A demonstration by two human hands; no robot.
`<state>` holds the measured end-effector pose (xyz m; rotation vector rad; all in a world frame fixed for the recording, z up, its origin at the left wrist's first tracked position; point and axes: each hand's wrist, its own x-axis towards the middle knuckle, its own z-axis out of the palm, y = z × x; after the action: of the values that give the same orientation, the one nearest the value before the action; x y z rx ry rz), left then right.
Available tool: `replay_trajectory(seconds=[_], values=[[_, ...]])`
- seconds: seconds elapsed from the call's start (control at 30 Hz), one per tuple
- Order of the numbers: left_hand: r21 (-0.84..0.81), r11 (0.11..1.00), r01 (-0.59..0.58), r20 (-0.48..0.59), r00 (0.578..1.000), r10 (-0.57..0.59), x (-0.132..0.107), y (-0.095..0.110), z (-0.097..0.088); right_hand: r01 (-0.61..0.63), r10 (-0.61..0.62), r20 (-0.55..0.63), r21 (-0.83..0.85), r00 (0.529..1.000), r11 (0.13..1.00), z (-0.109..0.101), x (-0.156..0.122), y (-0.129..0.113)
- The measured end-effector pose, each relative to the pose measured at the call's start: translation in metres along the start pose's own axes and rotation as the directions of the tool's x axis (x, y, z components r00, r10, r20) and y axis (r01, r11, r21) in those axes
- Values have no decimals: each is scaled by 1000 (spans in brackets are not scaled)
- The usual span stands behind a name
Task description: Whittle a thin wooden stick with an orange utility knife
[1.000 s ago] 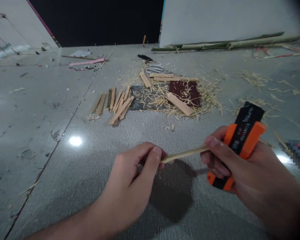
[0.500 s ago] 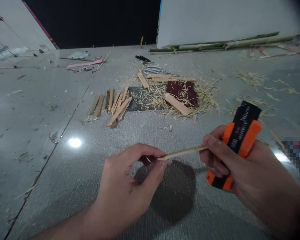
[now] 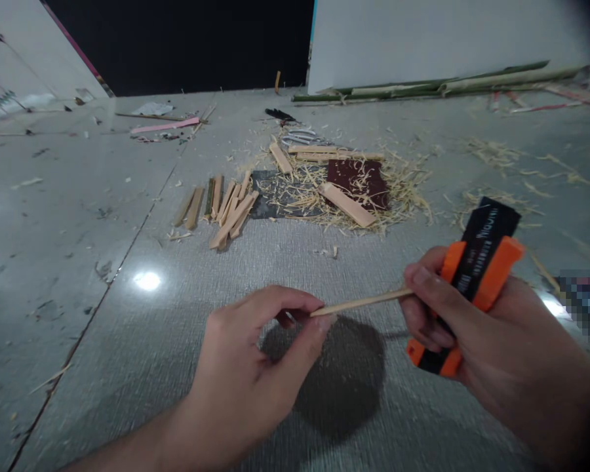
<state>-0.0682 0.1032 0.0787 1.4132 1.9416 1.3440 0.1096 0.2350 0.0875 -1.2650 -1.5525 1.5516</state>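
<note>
A thin, pale bamboo stick (image 3: 361, 303) stretches between my two hands above the grey floor, its right end slightly higher. My left hand (image 3: 260, 354) pinches the left end between thumb and index finger. The right end lies between the thumb and fingers of my right hand (image 3: 467, 321). That same hand also grips a flat orange-and-black tool (image 3: 491, 223) with white lettering against its palm; I cannot make out its kind. Beyond the hands, a wider strip (image 3: 348, 204) lies across a maroon sheet (image 3: 358, 174), among curled shavings (image 3: 408, 190).
Several short bamboo strips (image 3: 233, 213) are piled left of the shavings, partly over a dark grey sheet (image 3: 265, 196). Farther back are metal loops (image 3: 302, 137) and a black object (image 3: 279, 115). Green bamboo poles (image 3: 423, 90) lie along the white wall; a pink strip (image 3: 167, 124) is at left.
My right hand has shifted slightly to the right with the orange-and-black tool. The bamboo stick appears turned a little between the fingers; my left hand stays nearly in place.
</note>
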Motion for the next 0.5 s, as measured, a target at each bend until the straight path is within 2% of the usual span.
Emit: replay_trajectory(seconds=[0.1,0.2,0.33,0.43,0.5], values=[[36,996,-77,3,997,77,-1,3,-2,12,-14,-15,-99,1000,995,-4,4,4],[147,982,-117,52,993,110,-17,5,-4,24,-23,11,-135,1000,991,-11,10,5],[378,912,-160,-1,985,173,-66,1,3,5,3,72,-111,997,994,-15,16,1],[492,867,-80,-61,990,126,-104,-7,15,-35,57,134,-156,989,987,-15,7,2],[490,871,-16,-122,989,87,-119,-11,23,-52,88,182,-192,979,980,-15,-12,8]])
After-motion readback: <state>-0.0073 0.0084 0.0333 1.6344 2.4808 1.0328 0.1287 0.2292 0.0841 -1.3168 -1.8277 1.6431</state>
